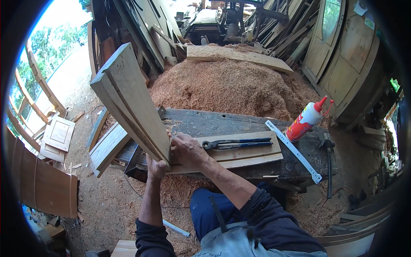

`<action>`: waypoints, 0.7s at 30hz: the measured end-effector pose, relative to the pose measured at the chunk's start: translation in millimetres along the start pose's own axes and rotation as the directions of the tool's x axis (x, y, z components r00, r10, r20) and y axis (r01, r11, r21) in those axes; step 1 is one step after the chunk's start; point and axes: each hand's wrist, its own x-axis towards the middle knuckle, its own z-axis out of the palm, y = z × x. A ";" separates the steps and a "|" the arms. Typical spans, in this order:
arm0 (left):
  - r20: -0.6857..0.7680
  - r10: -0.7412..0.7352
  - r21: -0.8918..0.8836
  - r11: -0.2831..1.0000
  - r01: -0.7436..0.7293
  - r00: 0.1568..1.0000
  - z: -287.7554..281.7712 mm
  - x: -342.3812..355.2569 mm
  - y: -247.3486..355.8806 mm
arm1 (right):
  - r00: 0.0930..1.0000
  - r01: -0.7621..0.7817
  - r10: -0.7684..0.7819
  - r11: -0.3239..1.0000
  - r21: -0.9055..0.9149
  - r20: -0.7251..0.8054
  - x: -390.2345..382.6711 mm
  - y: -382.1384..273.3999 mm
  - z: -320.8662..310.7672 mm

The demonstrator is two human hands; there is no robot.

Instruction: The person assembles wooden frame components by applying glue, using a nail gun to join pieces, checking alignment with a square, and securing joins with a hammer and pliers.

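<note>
Left hand (156, 167) is wrapped around the bottom end of a pair of boards (128, 100), fingers closed on them, holding them tilted up and away to the left so the far ends stick up in the air. The boards look like two long moulded pieces stacked face to face. Right hand (186, 150) is just beside it, fingers curled down and pressing where the boards' lower end meets a flat plank (239, 156) lying across the surface (214, 122). Can't tell if the right hand is actually gripping anything or just steadying it.

Progress-wise, I'd say it's early-to-middle. The boards are lifted and being lined up at the plank's end, but nothing looks joined: no clamps on, and I can't see any glue on the wood. The glue bottle (306, 120) stands at the right end of the surface with its red cap on, well apart from the hands. Pincers (237, 143) lie on the plank, untouched, and a metal ruler (293, 150) lies diagonally near the bottle. So fitting seems underway; fixing looks left to do.

Behind the surface there's a big heap of shavings (231, 88) with another board (237, 55) on top, and panel doors (58, 137) on the floor to the left.
</note>
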 end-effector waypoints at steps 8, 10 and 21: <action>-0.031 0.011 -0.039 0.999 -0.012 0.999 4.2 -3.6 -4.6 | 0.982 -0.182 0.184 0.981 -0.064 0.043 9.4 -1.0 0.1; -0.079 0.025 -0.047 0.998 -0.029 0.997 5.8 -5.2 -6.9 | 0.983 -0.168 0.173 0.982 -0.089 0.052 18.0 3.4 1.8; 0.007 -0.016 -0.157 0.987 0.017 1.000 -3.1 3.8 5.4 | 0.980 -0.186 0.182 0.982 -0.042 -0.082 4.7 -20.6 13.9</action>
